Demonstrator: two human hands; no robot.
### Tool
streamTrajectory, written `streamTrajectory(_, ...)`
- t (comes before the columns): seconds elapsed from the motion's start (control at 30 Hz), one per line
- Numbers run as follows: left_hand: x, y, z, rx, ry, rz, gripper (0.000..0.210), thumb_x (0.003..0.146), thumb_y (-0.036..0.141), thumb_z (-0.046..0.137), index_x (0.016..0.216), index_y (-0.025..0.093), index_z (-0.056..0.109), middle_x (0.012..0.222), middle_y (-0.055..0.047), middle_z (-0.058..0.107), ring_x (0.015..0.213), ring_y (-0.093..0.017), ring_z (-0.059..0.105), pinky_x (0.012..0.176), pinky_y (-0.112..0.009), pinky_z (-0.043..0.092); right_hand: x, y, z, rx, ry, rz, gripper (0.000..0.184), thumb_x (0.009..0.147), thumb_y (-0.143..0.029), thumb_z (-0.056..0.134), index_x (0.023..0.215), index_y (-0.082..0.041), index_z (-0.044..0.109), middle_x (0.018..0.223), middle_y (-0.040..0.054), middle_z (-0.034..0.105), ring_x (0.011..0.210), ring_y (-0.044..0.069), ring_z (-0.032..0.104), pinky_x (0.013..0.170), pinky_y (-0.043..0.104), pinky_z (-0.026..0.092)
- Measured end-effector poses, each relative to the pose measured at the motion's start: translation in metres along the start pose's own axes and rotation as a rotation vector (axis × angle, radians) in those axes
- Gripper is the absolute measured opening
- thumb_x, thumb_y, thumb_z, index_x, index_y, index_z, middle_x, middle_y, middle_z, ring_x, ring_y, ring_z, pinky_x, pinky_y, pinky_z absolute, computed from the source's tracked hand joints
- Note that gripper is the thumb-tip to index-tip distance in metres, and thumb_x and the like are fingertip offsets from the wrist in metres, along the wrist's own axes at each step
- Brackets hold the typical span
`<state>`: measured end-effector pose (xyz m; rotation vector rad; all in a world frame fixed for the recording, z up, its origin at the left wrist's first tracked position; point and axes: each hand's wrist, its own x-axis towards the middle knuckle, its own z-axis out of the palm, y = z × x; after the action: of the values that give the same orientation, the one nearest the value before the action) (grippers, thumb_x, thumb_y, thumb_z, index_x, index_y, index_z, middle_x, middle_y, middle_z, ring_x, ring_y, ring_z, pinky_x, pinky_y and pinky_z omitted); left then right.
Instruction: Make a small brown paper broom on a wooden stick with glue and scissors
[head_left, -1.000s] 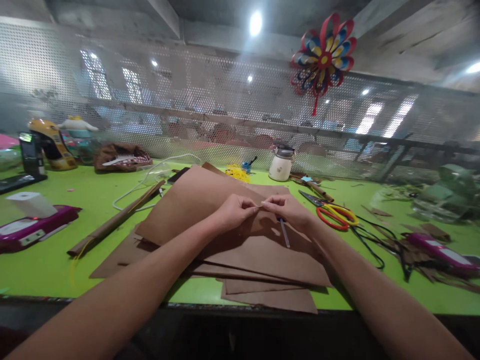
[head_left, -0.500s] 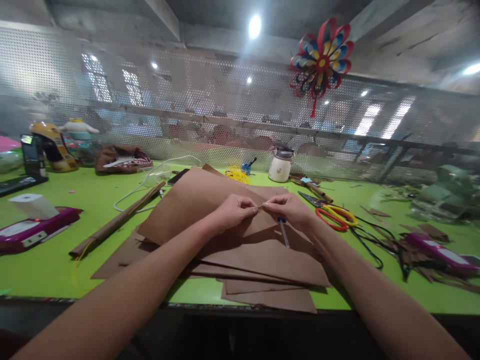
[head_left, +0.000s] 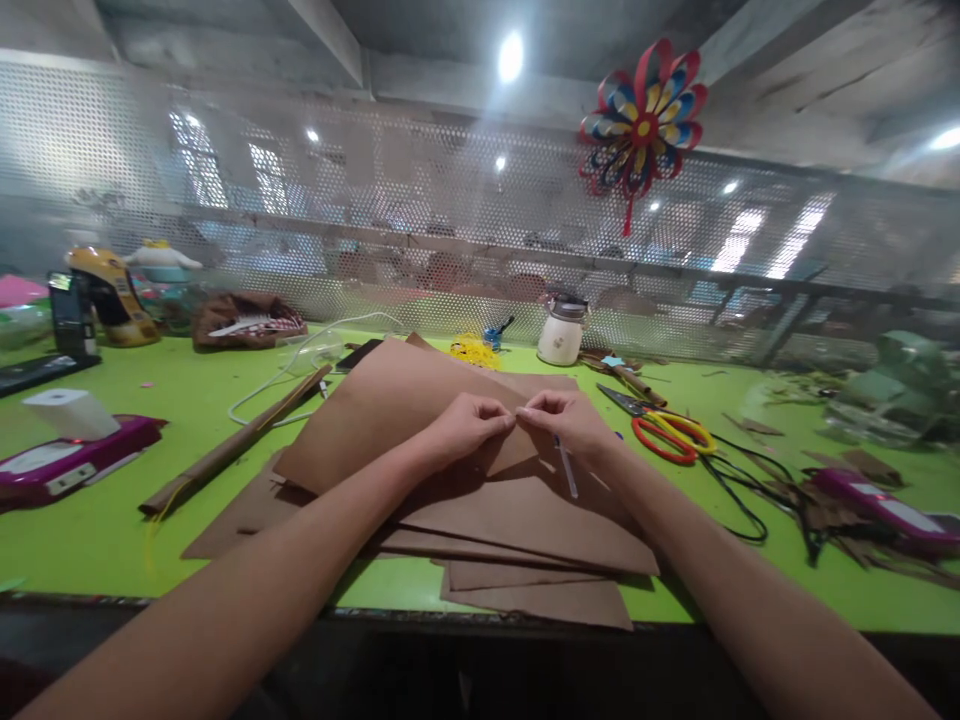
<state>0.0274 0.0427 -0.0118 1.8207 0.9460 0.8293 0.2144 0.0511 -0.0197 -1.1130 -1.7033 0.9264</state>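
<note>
My left hand (head_left: 469,425) and my right hand (head_left: 566,420) meet fingertip to fingertip above a pile of brown paper sheets (head_left: 517,515). Both are closed in a pinch; whatever sits between the fingers is too small to make out. Under them, the top brown sheet (head_left: 375,410) curls up on its left side. A pen (head_left: 568,470) lies on the paper below my right hand, its upper part partly hidden by that hand. Scissors with red and yellow handles (head_left: 667,430) rest just right of my right hand.
A rolled brown paper tube (head_left: 232,455) lies on the green table (head_left: 90,555) at left, near a purple power strip (head_left: 75,460). A white jug (head_left: 560,335) and yellow shreds (head_left: 474,350) stand behind. Black cords (head_left: 739,480) and another purple strip (head_left: 885,510) are right.
The pinched fingertips of my two hands have shifted slightly, and my right hand has moved a little left, covering more of the pen. The paper sheets stay in place.
</note>
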Motion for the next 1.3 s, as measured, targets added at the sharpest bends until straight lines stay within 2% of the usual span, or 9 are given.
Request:
streamTrajectory(0.1,-0.001,-0.001,-0.001,-0.021,-0.071,-0.059,0.034,0.078,0.046,0.054,0.061,0.016,0.053,0.045,0.003,0.045,0.04,-0.008,0.038,0.042,-0.022,0.026,0.002,0.003,-0.004,0.0,0.038,0.019,0.031,0.063,-0.047,0.069,0.065,-0.016,0.065,0.055,-0.0016,0.055,0.05,0.009,0.042,0.048,0.023,0.03)
streamTrajectory(0.3,0.003,-0.004,-0.001,0.027,-0.11,-0.019,0.033,0.078,0.044,0.053,0.069,0.013,0.059,0.059,-0.001,0.057,0.051,-0.011,0.052,0.052,-0.024,0.041,0.003,0.001,-0.012,0.069,0.047,0.1,0.034,0.056,-0.047,0.073,0.063,-0.015,0.066,0.056,-0.0002,0.058,0.05,0.01,0.045,0.049,0.024,0.033)
streamTrajectory(0.53,0.004,-0.004,-0.002,-0.08,-0.163,-0.057,0.029,0.078,0.041,0.055,0.072,0.013,0.055,0.059,0.0,0.057,0.049,-0.013,0.057,0.05,-0.025,0.045,0.004,0.0,-0.017,0.074,0.014,0.047,0.035,0.059,-0.047,0.072,0.063,-0.013,0.066,0.052,-0.0026,0.052,0.049,0.008,0.039,0.048,0.023,0.028)
streamTrajectory(0.67,0.003,-0.004,-0.002,-0.192,-0.129,-0.118,0.027,0.075,0.036,0.061,0.064,0.015,0.048,0.05,0.004,0.051,0.046,-0.013,0.059,0.049,-0.024,0.045,0.005,0.001,-0.019,0.047,0.005,0.012,0.035,0.063,-0.048,0.069,0.063,-0.013,0.065,0.045,-0.0051,0.043,0.045,0.006,0.03,0.045,0.023,0.021)
streamTrajectory(0.77,0.003,-0.005,-0.004,-0.199,-0.105,-0.144,0.025,0.077,0.035,0.06,0.067,0.016,0.048,0.047,0.001,0.056,0.044,-0.015,0.06,0.044,-0.023,0.042,0.007,0.004,-0.021,0.09,-0.003,0.026,0.036,0.062,-0.049,0.07,0.064,-0.013,0.066,0.045,-0.0053,0.042,0.044,0.006,0.028,0.044,0.023,0.019)
streamTrajectory(0.87,0.004,-0.007,-0.005,-0.222,-0.107,-0.156,0.024,0.076,0.036,0.061,0.072,0.015,0.05,0.05,-0.004,0.062,0.044,-0.016,0.059,0.046,-0.026,0.046,0.009,0.008,-0.023,0.141,-0.035,0.039,0.037,0.063,-0.049,0.07,0.069,-0.013,0.068,0.049,-0.0039,0.046,0.045,0.007,0.033,0.044,0.022,0.022)
streamTrajectory(1.03,0.005,-0.01,-0.006,-0.303,-0.13,-0.145,0.021,0.075,0.031,0.063,0.077,0.013,0.052,0.052,-0.003,0.062,0.049,-0.015,0.061,0.052,-0.027,0.049,0.012,0.014,-0.029,0.188,-0.076,0.057,0.038,0.065,-0.049,0.07,0.078,-0.013,0.071,0.052,-0.0015,0.053,0.049,0.01,0.043,0.045,0.022,0.03)
streamTrajectory(1.2,0.007,-0.018,-0.008,-0.353,-0.123,-0.15,0.017,0.078,0.028,0.06,0.08,0.014,0.051,0.055,-0.005,0.063,0.048,-0.013,0.06,0.048,-0.021,0.043,0.013,0.011,-0.032,0.441,-0.06,0.071,0.035,0.068,-0.045,0.07,0.088,-0.016,0.071,0.072,0.003,0.064,0.063,0.014,0.056,0.058,0.026,0.044)
streamTrajectory(1.3,0.007,-0.021,-0.009,-0.476,-0.177,-0.163,0.02,0.076,0.028,0.064,0.083,0.014,0.053,0.065,-0.005,0.064,0.05,-0.011,0.058,0.051,-0.023,0.046,0.007,0.005,-0.027,0.502,-0.13,0.083,0.038,0.063,-0.033,0.075,0.098,-0.02,0.069,0.082,0.0031,0.067,0.068,0.014,0.059,0.062,0.027,0.046)
